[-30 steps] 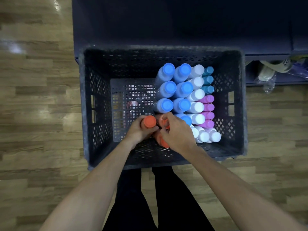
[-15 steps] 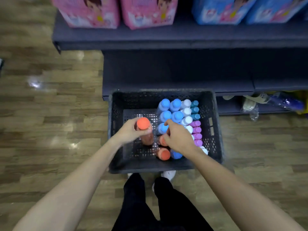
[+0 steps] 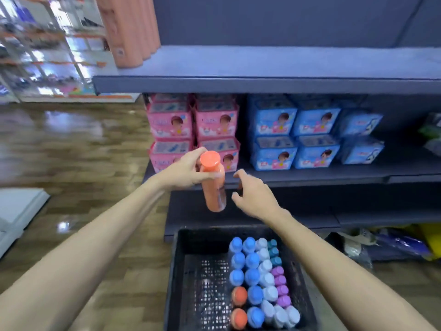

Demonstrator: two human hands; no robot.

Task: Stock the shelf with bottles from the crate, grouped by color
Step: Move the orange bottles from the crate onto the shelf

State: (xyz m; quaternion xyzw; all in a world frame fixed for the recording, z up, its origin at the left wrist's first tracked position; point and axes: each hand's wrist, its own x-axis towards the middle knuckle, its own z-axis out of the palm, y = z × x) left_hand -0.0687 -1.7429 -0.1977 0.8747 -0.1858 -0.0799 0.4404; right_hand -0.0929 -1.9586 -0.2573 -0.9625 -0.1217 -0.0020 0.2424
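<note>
1. The writing on the pink packs (image 3: 193,125) and blue packs (image 3: 294,137) was too blurred to read.
2. The left hand (image 3: 183,172) gripped an orange bottle (image 3: 213,185) below its cap, fingers curled round the neck, body hanging beneath them.
3. The right hand (image 3: 254,195), just beside it, held nothing, fingers loosely spread.
4. Below the fingers stood the crate (image 3: 181,283) on wood floor (image 3: 71,144), bottles inside; above them ran a grey shelf (image 3: 262,65).
</note>
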